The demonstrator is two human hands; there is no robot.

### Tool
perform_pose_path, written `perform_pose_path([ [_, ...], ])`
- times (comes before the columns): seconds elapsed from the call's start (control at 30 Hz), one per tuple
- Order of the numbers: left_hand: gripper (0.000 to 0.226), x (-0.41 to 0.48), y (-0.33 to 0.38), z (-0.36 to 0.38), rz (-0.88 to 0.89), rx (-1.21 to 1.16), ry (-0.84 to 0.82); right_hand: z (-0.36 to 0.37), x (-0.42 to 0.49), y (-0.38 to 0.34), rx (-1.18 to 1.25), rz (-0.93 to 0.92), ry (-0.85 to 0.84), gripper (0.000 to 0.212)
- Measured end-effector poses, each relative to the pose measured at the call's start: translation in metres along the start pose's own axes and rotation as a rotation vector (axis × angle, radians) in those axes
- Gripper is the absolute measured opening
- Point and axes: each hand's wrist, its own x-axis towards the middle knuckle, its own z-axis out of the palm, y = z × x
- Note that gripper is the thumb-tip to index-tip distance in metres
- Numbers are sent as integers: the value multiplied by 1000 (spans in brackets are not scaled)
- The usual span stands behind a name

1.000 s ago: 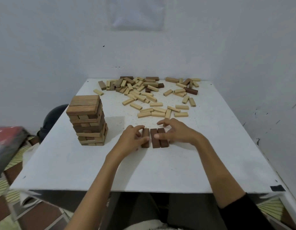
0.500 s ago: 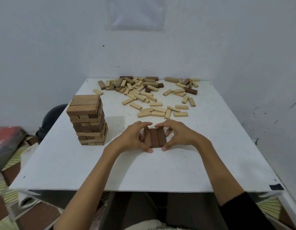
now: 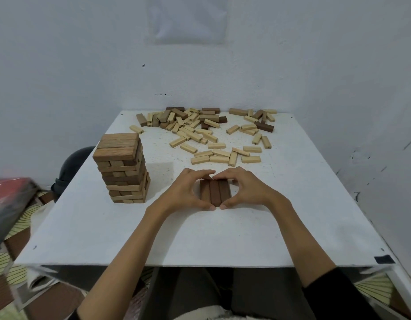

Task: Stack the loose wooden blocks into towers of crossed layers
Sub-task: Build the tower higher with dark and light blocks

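Three dark brown blocks lie side by side as one flat layer in the middle of the white table. My left hand curls round their left side, thumb at the near end and fingers at the far end. My right hand mirrors it on the right side. The two thumbs almost meet in front of the layer. A finished tower of crossed layers stands to the left, apart from my hands. Several loose light and dark blocks lie scattered across the far half of the table.
White walls close the table in at the back and right. A dark round object sits behind the table's left edge, and a red-and-dark blurred thing is at far left. My legs are under the near edge.
The three dark blocks, apart a second ago, now sit pushed tight together. Both hands have closed in round them, thumbs sliding to the near end.
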Motion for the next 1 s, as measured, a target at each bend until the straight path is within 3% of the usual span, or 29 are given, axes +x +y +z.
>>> perform_pose_path([
  [0.57, 95, 2, 12, -12, -18, -74, -41, -6, -2, -10, 49, -34, 49, 78],
  [1.0, 94, 17, 100, -127, 165, 194, 40, -95, 4, -99, -48, -226, 170, 83],
])
